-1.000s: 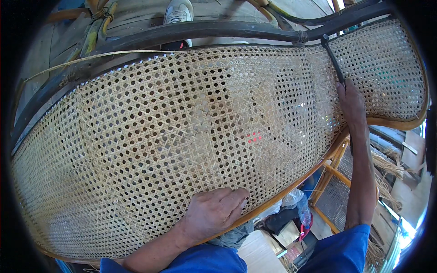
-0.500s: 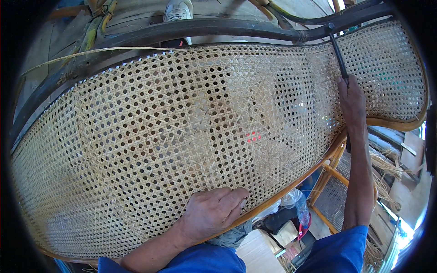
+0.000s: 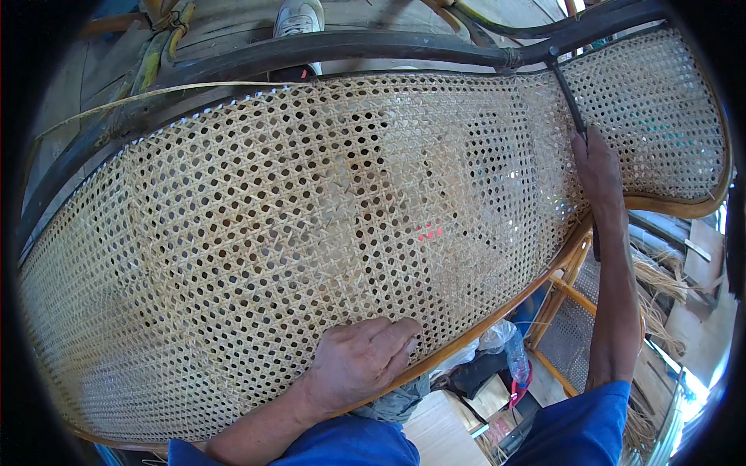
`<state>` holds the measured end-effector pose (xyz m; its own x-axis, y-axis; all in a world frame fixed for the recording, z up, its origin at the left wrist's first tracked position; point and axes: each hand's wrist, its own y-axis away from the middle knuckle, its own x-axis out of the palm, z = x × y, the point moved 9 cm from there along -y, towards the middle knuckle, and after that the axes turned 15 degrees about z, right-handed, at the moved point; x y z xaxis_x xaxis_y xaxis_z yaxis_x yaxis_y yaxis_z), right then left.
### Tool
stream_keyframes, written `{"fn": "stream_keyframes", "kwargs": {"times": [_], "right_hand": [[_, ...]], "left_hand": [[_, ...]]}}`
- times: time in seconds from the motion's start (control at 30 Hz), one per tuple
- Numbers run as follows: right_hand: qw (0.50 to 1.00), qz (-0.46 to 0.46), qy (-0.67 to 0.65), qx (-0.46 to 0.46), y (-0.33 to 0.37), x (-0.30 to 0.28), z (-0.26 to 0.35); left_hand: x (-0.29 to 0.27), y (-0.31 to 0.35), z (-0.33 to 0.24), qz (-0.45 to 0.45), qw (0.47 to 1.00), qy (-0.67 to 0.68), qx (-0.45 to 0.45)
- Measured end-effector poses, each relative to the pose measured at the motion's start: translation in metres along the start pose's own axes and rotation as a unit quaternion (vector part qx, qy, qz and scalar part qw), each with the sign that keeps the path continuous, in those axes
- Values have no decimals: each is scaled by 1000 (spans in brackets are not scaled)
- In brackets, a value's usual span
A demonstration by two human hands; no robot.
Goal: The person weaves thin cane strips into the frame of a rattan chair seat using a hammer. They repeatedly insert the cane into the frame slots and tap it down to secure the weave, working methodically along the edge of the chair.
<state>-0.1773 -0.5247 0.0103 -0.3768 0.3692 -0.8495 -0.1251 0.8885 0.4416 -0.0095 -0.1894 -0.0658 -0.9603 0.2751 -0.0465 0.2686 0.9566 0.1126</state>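
A long woven cane panel [image 3: 256, 225] stretches across the curved frame of a piece of furniture in front of me. My right hand [image 3: 598, 167] is closed round the handle of a slim dark hammer [image 3: 568, 97], over the narrow part of the panel at the right. The hammer's small head lies at the dark far rail [image 3: 365, 48]. Near the panel's front edge my left hand [image 3: 365, 357] rests on the weave, its fingers curled in. What it holds, if anything, is hidden.
A loose cane strip [image 3: 179, 92] sticks out along the far left edge. A shoe [image 3: 298, 19] stands beyond the rail. Below the honey-coloured near rail [image 3: 474, 334] lie a plastic bottle [image 3: 516, 359] and bags. Loose fibre strands [image 3: 660, 279] and another cane frame [image 3: 571, 334] are at the right.
My right hand and the hammer have shifted slightly left along the far rail. My left hand stays at the same spot on the panel. The whole view has moved a little.
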Motion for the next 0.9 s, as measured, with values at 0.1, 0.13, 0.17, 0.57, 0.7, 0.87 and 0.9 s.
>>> {"fn": "stream_keyframes", "kwargs": {"times": [0.1, 0.13, 0.17, 0.57, 0.7, 0.87, 0.9], "right_hand": [[998, -32, -11, -44, 3, -2, 12], [997, -48, -3, -62, 5, -3, 14], [998, -39, 20, -51, 3, 2, 9], [1000, -6, 21, 6, -4, 10, -1], [999, -10, -44, -6, 3, 8, 16], [1000, 5, 25, 3, -5, 17, 2], [1000, 9, 11, 14, -5, 18, -1]], "left_hand": [[-1, 1, 0, -4, 1000, -1, -8], [-1, 1, 0, -5, 1000, -2, -8], [0, 2, -1, -6, 1000, 0, -3], [0, 0, 1, 3, 1000, 8, 3], [0, 0, 1, 14, 1000, 6, -13], [0, 0, 2, 11, 1000, 13, -17], [1, -1, 2, 11, 1000, 12, -16]]}}
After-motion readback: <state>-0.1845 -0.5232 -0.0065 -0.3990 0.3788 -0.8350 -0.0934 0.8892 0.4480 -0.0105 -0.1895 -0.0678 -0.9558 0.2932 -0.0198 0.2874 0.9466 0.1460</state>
